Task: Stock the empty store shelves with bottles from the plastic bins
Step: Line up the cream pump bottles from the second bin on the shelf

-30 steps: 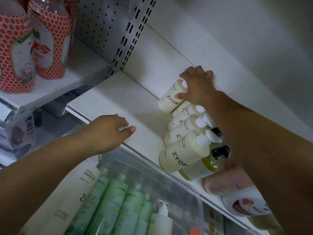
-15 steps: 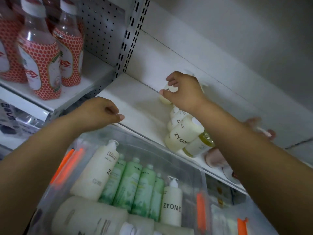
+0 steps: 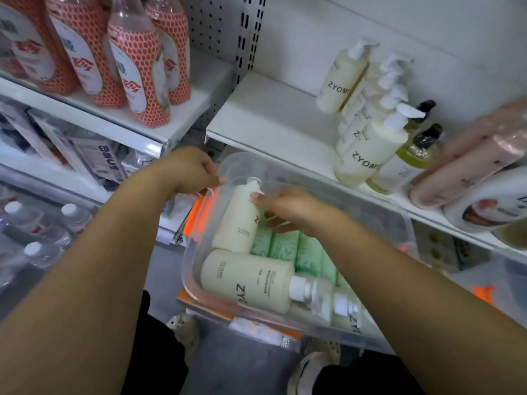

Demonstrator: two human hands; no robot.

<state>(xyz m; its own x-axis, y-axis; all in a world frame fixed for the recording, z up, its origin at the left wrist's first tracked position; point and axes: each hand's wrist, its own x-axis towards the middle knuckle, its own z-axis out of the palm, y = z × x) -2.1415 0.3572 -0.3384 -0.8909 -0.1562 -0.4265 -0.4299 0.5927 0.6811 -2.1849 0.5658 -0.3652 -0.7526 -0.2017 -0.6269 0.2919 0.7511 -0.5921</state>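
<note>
The right hand (image 3: 288,210) has left the ZYOME row (image 3: 368,149) on the shelf (image 3: 271,118) at upper right and now curls its grip round another cream bottle (image 3: 238,223) in the clear bin (image 3: 242,156) at centre, the left hand (image 3: 189,171) gripping its rim, so the next restock looks begun.

The right hand (image 3: 288,208) left the shelf (image 3: 271,118) and now grips a bottle (image 3: 238,223) (a cream one) in the bin (image 3: 285,172); the left hand (image 3: 188,171) now holds its rim.

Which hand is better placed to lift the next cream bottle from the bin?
Right: the right hand grips the cream ZYOME bottle by its neck, while the left hand holds the rim of the clear bin.
</note>
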